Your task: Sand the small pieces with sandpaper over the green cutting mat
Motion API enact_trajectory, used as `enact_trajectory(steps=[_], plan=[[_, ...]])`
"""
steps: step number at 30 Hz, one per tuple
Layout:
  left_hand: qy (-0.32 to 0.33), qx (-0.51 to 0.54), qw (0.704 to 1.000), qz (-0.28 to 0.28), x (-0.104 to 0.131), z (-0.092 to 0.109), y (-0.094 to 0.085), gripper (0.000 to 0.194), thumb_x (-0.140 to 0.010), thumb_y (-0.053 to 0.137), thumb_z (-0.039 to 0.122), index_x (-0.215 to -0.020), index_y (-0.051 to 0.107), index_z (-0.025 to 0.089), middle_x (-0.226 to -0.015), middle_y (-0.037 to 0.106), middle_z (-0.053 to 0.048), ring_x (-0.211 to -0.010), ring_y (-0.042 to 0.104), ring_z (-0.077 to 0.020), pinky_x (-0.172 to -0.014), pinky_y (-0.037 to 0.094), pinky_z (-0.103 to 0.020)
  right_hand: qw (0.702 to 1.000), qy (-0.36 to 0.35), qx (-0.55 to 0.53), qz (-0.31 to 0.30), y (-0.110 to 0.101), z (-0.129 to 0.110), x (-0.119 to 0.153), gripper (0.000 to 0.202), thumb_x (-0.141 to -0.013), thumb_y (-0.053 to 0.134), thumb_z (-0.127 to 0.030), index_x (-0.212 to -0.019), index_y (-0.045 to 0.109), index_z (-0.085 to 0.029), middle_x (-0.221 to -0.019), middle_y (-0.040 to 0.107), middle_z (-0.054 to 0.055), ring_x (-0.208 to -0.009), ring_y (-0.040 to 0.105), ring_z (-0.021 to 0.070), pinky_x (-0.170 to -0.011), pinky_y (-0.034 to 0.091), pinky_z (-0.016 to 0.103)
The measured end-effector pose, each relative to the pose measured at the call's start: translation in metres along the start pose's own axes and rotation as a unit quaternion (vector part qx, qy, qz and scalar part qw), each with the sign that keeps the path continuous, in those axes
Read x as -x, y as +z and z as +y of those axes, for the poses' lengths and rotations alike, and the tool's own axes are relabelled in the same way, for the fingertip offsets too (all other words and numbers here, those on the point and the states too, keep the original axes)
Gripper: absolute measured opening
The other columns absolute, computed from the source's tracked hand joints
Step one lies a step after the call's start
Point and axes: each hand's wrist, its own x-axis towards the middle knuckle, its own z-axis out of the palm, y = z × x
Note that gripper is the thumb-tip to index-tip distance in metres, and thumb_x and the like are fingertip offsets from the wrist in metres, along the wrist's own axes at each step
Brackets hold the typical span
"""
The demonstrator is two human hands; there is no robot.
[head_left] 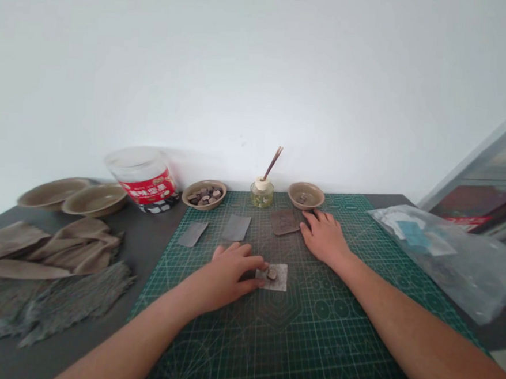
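Observation:
My left hand [235,269] rests on the green cutting mat [329,339], thumb and index finger apart at the left edge of a small pale square sheet [281,283]. On that sheet lies a small brown stone-like piece [272,273], close to my fingertips. Farther back, my right hand [324,236] lies with fingers stretched out beside a dark brown square sheet [283,221]. Its fingertips are near the sheet's right edge and just in front of a small tan bowl [307,197]; whether they touch the sheet I cannot tell.
Two grey sheets, a nearer one [193,234] and another [236,227], lie left on the mat. Behind them stand a bowl of stone pieces [204,195] and a reed diffuser [262,193]. Left are a plastic jar [147,179] and cloths [71,246]; right, a plastic bag [455,267].

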Motion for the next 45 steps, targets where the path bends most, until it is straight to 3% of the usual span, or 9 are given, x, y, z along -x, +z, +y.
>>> enact_trajectory(steps=[8,12,15,17,24,33,39,42,45], plan=[[0.003,-0.007,0.999,0.054,0.0,-0.002,0.0,0.025,-0.092,0.061,0.043,-0.114,0.065,0.032,-0.109,0.06,-0.005,-0.108,0.053,-0.0278,-0.092,0.04,-0.047,0.994,-0.1,-0.044,-0.015,-0.007,-0.018,0.014,0.05,-0.101,0.038,-0.038,-0.148,0.047,-0.023,-0.149,0.052,0.011,-0.131,0.046,0.0294,-0.107,0.037,0.047],[-0.045,-0.015,0.986,0.161,-0.007,-0.013,0.004,0.042,-0.097,0.051,0.04,-0.137,0.051,0.028,-0.146,0.048,-0.01,-0.133,0.043,-0.0308,-0.107,0.036,-0.053,0.982,-0.175,-0.054,-0.05,-0.004,-0.023,0.016,0.05,-0.101,0.043,-0.045,-0.146,0.051,-0.026,-0.154,0.046,0.009,-0.137,0.041,0.0305,-0.111,0.034,0.05],[-0.037,-0.033,0.992,0.118,-0.014,-0.023,0.011,0.048,-0.101,0.041,0.037,-0.149,0.041,0.034,-0.162,0.031,-0.007,-0.148,0.028,-0.0315,-0.114,0.028,-0.058,0.976,-0.2,-0.074,-0.039,0.0,-0.025,0.016,0.047,-0.102,0.043,-0.039,-0.142,0.056,-0.02,-0.149,0.051,0.012,-0.135,0.043,0.0281,-0.113,0.035,0.046],[-0.032,-0.039,0.994,0.099,-0.018,-0.027,0.015,0.046,-0.102,0.037,0.037,-0.147,0.045,0.034,-0.161,0.036,-0.005,-0.147,0.032,-0.0295,-0.118,0.026,-0.055,0.974,-0.206,-0.086,-0.029,0.001,-0.026,0.017,0.044,-0.101,0.044,-0.035,-0.14,0.058,-0.019,-0.146,0.055,0.012,-0.133,0.045,0.027,-0.112,0.037,0.045],[-0.093,-0.061,0.976,0.187,-0.02,-0.03,0.012,0.041,-0.1,0.039,0.028,-0.133,0.06,0.017,-0.149,0.049,-0.015,-0.139,0.044,-0.0286,-0.117,0.033,-0.048,0.988,-0.142,-0.051,-0.012,0.003,-0.022,0.007,0.041,-0.1,0.049,-0.041,-0.134,0.063,-0.023,-0.146,0.054,0.014,-0.133,0.047,0.0306,-0.107,0.04,0.048],[-0.09,-0.062,0.978,0.177,-0.019,-0.038,0.013,0.042,-0.098,0.041,0.024,-0.135,0.058,0.017,-0.147,0.05,-0.013,-0.135,0.048,-0.0271,-0.115,0.035,-0.045,0.976,-0.211,-0.053,-0.029,-0.003,-0.034,0.003,0.034,-0.103,0.045,-0.034,-0.125,0.07,-0.024,-0.133,0.067,0.007,-0.118,0.056,0.0261,-0.103,0.041,0.043],[-0.091,-0.07,0.976,0.188,-0.013,-0.02,0.0,0.042,-0.095,0.043,0.021,-0.134,0.057,0.026,-0.137,0.056,-0.011,-0.128,0.046,-0.0323,-0.102,0.036,-0.055,0.972,-0.213,-0.094,-0.019,-0.013,-0.044,0.011,0.033,-0.101,0.05,-0.036,-0.124,0.07,-0.023,-0.132,0.067,0.008,-0.119,0.056,0.0268,-0.104,0.04,0.044],[-0.01,-0.01,0.995,0.102,-0.007,-0.007,-0.006,0.028,-0.094,0.05,0.029,-0.117,0.066,0.026,-0.113,0.063,-0.008,-0.112,0.052,-0.0282,-0.094,0.04,-0.046,0.963,-0.2,-0.18,0.005,-0.029,-0.041,0.026,0.031,-0.097,0.054,-0.032,-0.121,0.07,-0.022,-0.124,0.07,0.008,-0.116,0.058,0.026,-0.103,0.042,0.044],[0.018,0.012,0.998,0.051,-0.004,0.0,-0.007,0.031,-0.09,0.06,0.039,-0.118,0.065,0.029,-0.108,0.061,-0.007,-0.109,0.051,-0.028,-0.09,0.038,-0.043,0.934,-0.221,-0.275,-0.061,-0.039,-0.043,0.048,0.031,-0.091,0.063,-0.033,-0.12,0.068,-0.023,-0.114,0.072,0.006,-0.104,0.063,0.0224,-0.093,0.048,0.038]])
